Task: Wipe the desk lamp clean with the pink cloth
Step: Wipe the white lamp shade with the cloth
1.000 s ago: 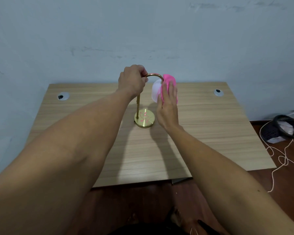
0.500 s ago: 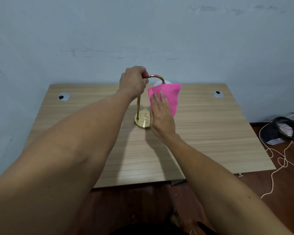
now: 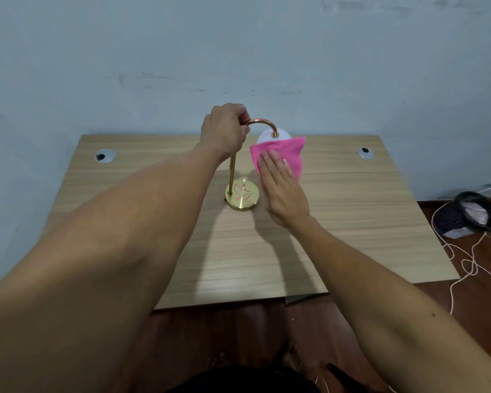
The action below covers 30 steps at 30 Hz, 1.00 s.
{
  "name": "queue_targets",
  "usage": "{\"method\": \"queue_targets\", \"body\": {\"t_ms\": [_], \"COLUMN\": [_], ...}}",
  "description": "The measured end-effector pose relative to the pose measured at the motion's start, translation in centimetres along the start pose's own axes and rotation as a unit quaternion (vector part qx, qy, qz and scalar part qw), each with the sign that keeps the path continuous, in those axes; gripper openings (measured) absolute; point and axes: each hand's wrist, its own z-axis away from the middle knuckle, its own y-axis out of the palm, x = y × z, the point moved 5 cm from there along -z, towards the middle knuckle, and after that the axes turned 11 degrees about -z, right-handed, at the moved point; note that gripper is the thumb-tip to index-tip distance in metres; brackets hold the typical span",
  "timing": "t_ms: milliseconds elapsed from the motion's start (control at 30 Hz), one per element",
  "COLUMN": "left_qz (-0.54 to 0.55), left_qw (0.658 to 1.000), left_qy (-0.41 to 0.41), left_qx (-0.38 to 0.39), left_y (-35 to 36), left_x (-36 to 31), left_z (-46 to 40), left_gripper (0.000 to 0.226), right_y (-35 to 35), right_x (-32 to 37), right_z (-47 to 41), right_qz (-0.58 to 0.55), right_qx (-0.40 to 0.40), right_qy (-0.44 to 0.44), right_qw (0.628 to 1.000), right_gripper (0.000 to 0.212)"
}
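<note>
My pink cloth covers most of the lamp's white shade, so only its top shows, and I cannot tell what the shade's front looks like. My right hand lies flat over the cloth's lower part, and its palm side is out of sight. My left hand wraps the upper gold stem, hiding that stretch and my fingertips. The black basket holds something pale I cannot make out.
</note>
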Motion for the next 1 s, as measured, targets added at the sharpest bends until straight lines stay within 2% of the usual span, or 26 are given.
{"method": "queue_targets", "body": {"t_ms": [67, 100, 167, 267, 333, 467, 567, 800, 1000], "left_qz": [0.000, -0.002, -0.006, -0.005, -0.005, -0.007, -0.010, -0.012, -0.010], "left_qw": [1.000, 1.000, 1.000, 1.000, 1.000, 1.000, 1.000, 1.000, 1.000], "left_qy": [-0.001, -0.001, -0.001, -0.001, -0.001, -0.001, 0.001, 0.002, 0.000], "left_qx": [-0.001, -0.001, 0.001, 0.004, 0.004, 0.004, 0.005, 0.006, 0.011], "left_y": [0.0, 0.0, -0.1, -0.2, -0.2, -0.1, 0.0, -0.3, -0.3], "left_x": [-0.1, -0.1, -0.1, -0.1, -0.1, -0.1, -0.2, -0.2, -0.3], "left_z": [0.0, 0.0, 0.0, 0.0, 0.0, 0.0, 0.0, 0.0, 0.1], "left_gripper": [0.008, 0.007, 0.008, 0.008, 0.009, 0.009, 0.009, 0.009, 0.010], "right_y": [-0.6, -0.6, 0.1, 1.9, 2.2, 0.5, 0.1, 2.4, 1.7], "right_x": [0.0, 0.1, 0.6, 0.3, -0.7, -1.7, -1.0, -0.4, -2.6], "right_z": [-1.6, -2.6, -3.9, -2.3, -0.1, 2.1, 0.3, -1.3, 1.6], "right_qz": [-0.039, -0.041, -0.001, 0.115, 0.119, 0.052, 0.026, 0.135, 0.114], "right_qx": [-0.053, -0.055, 0.010, 0.134, 0.170, 0.090, 0.041, 0.166, 0.202], "right_qy": [0.041, 0.054, 0.045, -0.026, -0.038, -0.027, -0.029, -0.050, -0.063], "right_qw": [0.997, 0.996, 0.999, 0.984, 0.977, 0.994, 0.998, 0.976, 0.971], "right_gripper": [0.053, 0.054, 0.063, 0.067, 0.065, 0.064, 0.062, 0.064, 0.070]}}
